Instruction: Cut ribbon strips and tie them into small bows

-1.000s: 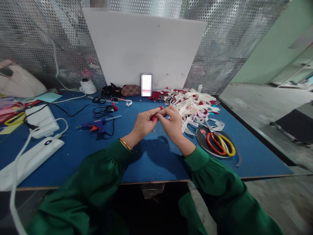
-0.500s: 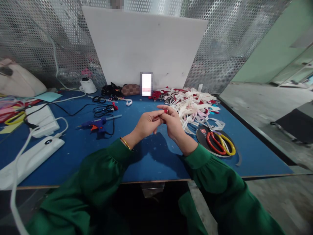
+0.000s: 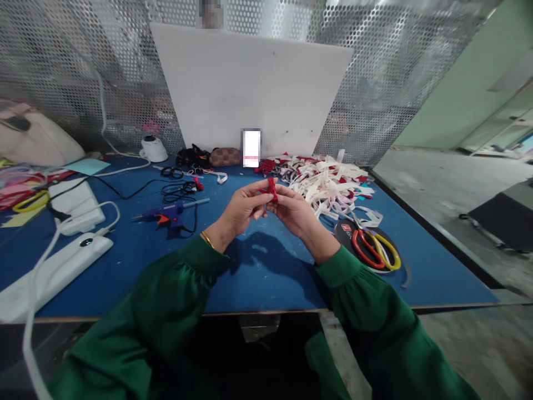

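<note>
A small piece of red ribbon [image 3: 272, 190], bunched like a bow, is held up above the blue table between my two hands. My left hand [image 3: 245, 206] pinches its left side between thumb and fingers. On the other side, my right hand [image 3: 293, 211] grips it with thumb and fingertips. Parts of the ribbon are hidden behind the fingers. Beyond my right hand lies a heap of white and red ribbon scraps [image 3: 328, 180]. To the left of my hands rests a blue glue gun [image 3: 169, 214] with an orange trigger.
Scissors with red and yellow handles [image 3: 377, 250] lie on a dark round spool [image 3: 347, 236] at the right. A white power strip [image 3: 54, 275] and its cables take up the left. A bright phone [image 3: 251, 147] leans on a white board [image 3: 254, 89] at the back.
The red ribbon, mostly covered by my fingers before, now shows upright between them. My hands have shifted their grip and moved slightly apart. The camera view has tilted a little.
</note>
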Motion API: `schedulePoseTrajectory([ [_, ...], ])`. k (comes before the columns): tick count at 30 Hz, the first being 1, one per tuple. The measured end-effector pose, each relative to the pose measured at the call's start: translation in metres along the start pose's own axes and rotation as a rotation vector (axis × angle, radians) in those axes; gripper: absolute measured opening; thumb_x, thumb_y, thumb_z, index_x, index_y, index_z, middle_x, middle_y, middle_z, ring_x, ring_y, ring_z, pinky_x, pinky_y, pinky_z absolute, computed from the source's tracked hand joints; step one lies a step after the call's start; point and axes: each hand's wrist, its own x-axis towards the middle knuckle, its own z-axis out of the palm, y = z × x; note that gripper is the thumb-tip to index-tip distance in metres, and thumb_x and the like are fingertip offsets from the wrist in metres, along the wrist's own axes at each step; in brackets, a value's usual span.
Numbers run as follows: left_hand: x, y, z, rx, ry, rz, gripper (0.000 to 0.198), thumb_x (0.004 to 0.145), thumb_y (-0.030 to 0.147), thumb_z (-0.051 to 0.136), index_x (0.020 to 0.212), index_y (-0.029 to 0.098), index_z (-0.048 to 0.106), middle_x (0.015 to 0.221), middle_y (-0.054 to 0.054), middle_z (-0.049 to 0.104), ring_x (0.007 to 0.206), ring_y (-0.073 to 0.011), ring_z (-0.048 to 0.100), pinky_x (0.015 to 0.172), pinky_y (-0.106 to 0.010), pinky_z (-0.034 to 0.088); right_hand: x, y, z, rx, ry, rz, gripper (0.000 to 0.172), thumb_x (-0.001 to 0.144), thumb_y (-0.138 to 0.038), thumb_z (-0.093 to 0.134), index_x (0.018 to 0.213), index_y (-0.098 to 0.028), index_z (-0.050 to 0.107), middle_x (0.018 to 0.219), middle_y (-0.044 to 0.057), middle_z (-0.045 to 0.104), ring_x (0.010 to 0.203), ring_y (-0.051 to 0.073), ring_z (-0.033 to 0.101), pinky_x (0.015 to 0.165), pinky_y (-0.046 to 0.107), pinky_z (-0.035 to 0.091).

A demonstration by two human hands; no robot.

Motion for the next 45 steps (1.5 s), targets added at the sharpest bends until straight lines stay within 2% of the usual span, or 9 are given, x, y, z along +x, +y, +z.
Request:
schedulePoseTrajectory([
  [6, 0.0, 0.002, 0.0, -0.01, -0.004, -0.024, 0.054, 0.072, 0.025, 0.08, 0.125, 0.018, 0.069, 0.052, 0.007, 0.061, 0.034, -0.0017, 0.034, 0.05, -0.022, 0.044, 0.001, 0.003, 0.0, -0.017, 0.117, -0.03, 0.024, 0.062, -0.033, 0.083, 0.073, -0.02, 0.065, 0.072, -0.003, 0.062, 0.065, 0.01, 0.055, 0.065, 0.024, 0.048],
  [11, 0.002, -0.001, -0.003, -0.004, 0.006, -0.029, 0.054, 0.071, 0.028, 0.081, 0.123, 0.02, 0.07, 0.069, 0.001, 0.073, 0.036, -0.0009, 0.035, 0.051, -0.023, 0.046, 0.004, 0.005, 0.003, -0.035, 0.238, -0.106, 0.023, 0.068, -0.034, 0.079, 0.073, -0.021, 0.061, 0.064, -0.006, 0.059, 0.059, 0.009, 0.053, 0.059, 0.022, 0.044],
  [18, 0.005, 0.002, -0.007, 0.042, 0.081, 0.044, 0.052, 0.07, 0.026, 0.08, 0.121, 0.021, 0.072, 0.061, 0.002, 0.07, 0.035, -0.0019, 0.036, 0.05, -0.023, 0.046, 0.005, 0.0, -0.006, -0.462, 0.205, -0.201, 0.025, 0.078, -0.043, 0.071, 0.075, -0.02, 0.064, 0.059, -0.004, 0.056, 0.054, 0.01, 0.047, 0.054, 0.025, 0.036],
  [21, 0.006, 0.002, -0.008, 0.09, 0.103, 0.079, 0.051, 0.071, 0.026, 0.079, 0.121, 0.02, 0.071, 0.072, -0.001, 0.075, 0.035, -0.0018, 0.039, 0.049, -0.023, 0.046, 0.003, -0.004, -0.009, -0.673, 0.241, -0.314, 0.028, 0.084, -0.04, 0.066, 0.065, -0.02, 0.061, 0.056, -0.004, 0.05, 0.056, 0.011, 0.044, 0.055, 0.026, 0.034],
  [23, 0.006, 0.001, -0.007, 0.11, 0.097, 0.077, 0.05, 0.071, 0.027, 0.079, 0.12, 0.02, 0.071, 0.081, -0.004, 0.077, 0.035, -0.0016, 0.04, 0.048, -0.023, 0.046, 0.002, -0.006, -0.009, -0.652, 0.285, -0.392, 0.028, 0.084, -0.036, 0.065, 0.062, -0.02, 0.058, 0.061, -0.002, 0.051, 0.06, 0.011, 0.044, 0.057, 0.026, 0.035],
  [30, 0.006, -0.01, -0.004, 0.162, 0.132, 0.078, 0.046, 0.071, 0.028, 0.078, 0.115, 0.018, 0.073, 0.075, -0.001, 0.076, 0.032, -0.0005, 0.035, 0.049, -0.024, 0.048, 0.001, -0.008, 0.001, -0.21, 0.135, -0.288, 0.025, 0.089, -0.032, 0.054, 0.068, -0.022, 0.044, 0.068, -0.004, 0.054, 0.043, 0.007, 0.038, 0.045, 0.025, 0.028],
  [34, 0.007, -0.012, -0.004, 0.259, 0.141, 0.102, 0.043, 0.072, 0.026, 0.076, 0.114, 0.015, 0.074, 0.064, 0.001, 0.071, 0.031, -0.003, 0.039, 0.045, -0.024, 0.047, -0.008, -0.009, 0.01, -0.452, 0.119, -0.403, 0.029, 0.096, -0.034, 0.049, 0.071, -0.023, 0.041, 0.063, -0.005, 0.044, 0.046, 0.008, 0.035, 0.046, 0.026, 0.026],
  [39, 0.005, -0.013, 0.0, 0.382, 0.168, 0.109, 0.038, 0.074, 0.025, 0.074, 0.112, 0.018, 0.076, 0.073, -0.002, 0.074, 0.037, -0.0067, 0.049, 0.035, -0.021, 0.035, -0.018, -0.006, 0.015, -0.753, 0.127, -0.557, 0.029, 0.1, -0.036, 0.044, 0.075, -0.024, 0.039, 0.069, -0.002, 0.043, 0.062, 0.013, 0.04, 0.055, 0.028, 0.032],
  [45, 0.004, -0.016, 0.001, 0.411, 0.106, 0.097, 0.032, 0.077, 0.026, 0.074, 0.108, 0.018, 0.077, 0.066, 0.001, 0.07, 0.036, -0.0048, 0.044, 0.043, -0.022, 0.043, -0.018, -0.006, 0.014, -0.911, 0.057, -0.627, 0.023, 0.099, -0.024, 0.039, 0.077, -0.023, 0.038, 0.071, -0.003, 0.042, 0.063, 0.013, 0.041, 0.062, 0.031, 0.033],
])
